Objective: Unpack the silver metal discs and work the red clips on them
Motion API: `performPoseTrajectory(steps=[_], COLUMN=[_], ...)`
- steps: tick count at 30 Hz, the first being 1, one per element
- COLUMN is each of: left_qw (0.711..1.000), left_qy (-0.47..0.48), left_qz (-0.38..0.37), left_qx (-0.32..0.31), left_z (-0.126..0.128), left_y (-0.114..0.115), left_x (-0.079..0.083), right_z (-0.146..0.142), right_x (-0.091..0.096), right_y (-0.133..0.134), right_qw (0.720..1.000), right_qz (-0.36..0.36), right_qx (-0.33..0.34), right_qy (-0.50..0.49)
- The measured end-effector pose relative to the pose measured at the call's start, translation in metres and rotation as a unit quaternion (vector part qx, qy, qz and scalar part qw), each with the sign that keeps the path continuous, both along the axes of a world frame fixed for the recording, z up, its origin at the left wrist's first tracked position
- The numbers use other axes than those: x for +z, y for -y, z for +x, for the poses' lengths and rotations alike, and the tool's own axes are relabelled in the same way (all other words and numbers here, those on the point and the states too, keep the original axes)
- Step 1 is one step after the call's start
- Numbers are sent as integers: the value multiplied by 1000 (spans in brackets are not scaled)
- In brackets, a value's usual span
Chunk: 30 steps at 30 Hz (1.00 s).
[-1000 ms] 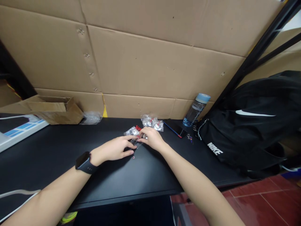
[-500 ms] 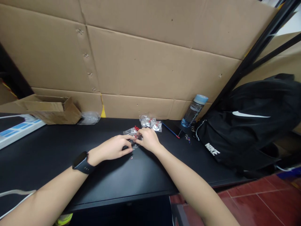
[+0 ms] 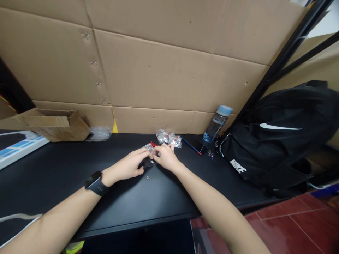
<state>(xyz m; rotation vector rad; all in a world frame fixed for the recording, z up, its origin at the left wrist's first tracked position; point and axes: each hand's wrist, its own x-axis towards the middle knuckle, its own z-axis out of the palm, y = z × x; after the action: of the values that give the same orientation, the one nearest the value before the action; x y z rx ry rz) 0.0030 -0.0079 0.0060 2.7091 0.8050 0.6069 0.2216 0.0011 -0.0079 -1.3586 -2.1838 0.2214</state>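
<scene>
A small clear plastic bag (image 3: 150, 162) lies on the black table between my hands, its contents too small to make out. At its far end is a bright red piece (image 3: 154, 144), perhaps a cord or chain. My left hand (image 3: 130, 164), with a dark watch on the wrist, reaches over the bag. Its fingers are stretched out to touch the bag, and its thumb stands apart. My right hand (image 3: 167, 156) pinches the bag's right side, fingers curled; the fingertips partly hide what they grip. A tiny light-coloured bit (image 3: 147, 177) lies on the table nearer me.
Behind my right hand lie more clear bags with shiny contents (image 3: 169, 137). To their right are a phone (image 3: 192, 144), small keyring-like trinkets (image 3: 210, 155), a water bottle (image 3: 217, 123) and a black backpack (image 3: 280, 141). An open cardboard box (image 3: 58, 125) and power strip (image 3: 22, 150) are left.
My left fingers have moved forward over the bag and cover more of it. My right hand stays nearly in place, still pinching. The view has shifted slightly.
</scene>
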Motion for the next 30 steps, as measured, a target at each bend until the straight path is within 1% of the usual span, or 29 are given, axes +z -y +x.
performPoseTrajectory(steps=[4,7,10,13,19,22,26,30], left_qw=[997,995,996,996,996,997,998,998], left_qy=[-15,-7,1,11,20,26,45,44], left_qz=[36,44,39,40,50,40,26,43], left_qx=[65,87,84,81,71,66,39,32], left_z=[0,-2,-3,-2,0,0,1,4], left_y=[1,-3,-7,-9,-7,-7,-6,-5], left_x=[1,-1,-4,-6,-1,-1,-1,-2], right_z=[-1,-1,-2,-4,-4,-3,-2,-4], right_x=[4,6,6,6,9,11,12,11], right_y=[0,0,-1,1,7,8,8,8], right_qw=[996,991,988,987,988,989,989,988], right_qz=[-20,-37,-53,-65,-71,-65,-49,-47], right_qx=[-39,-67,-76,-69,-20,-1,-8,-21], right_qy=[-76,-106,-121,-131,-136,-134,-136,-145])
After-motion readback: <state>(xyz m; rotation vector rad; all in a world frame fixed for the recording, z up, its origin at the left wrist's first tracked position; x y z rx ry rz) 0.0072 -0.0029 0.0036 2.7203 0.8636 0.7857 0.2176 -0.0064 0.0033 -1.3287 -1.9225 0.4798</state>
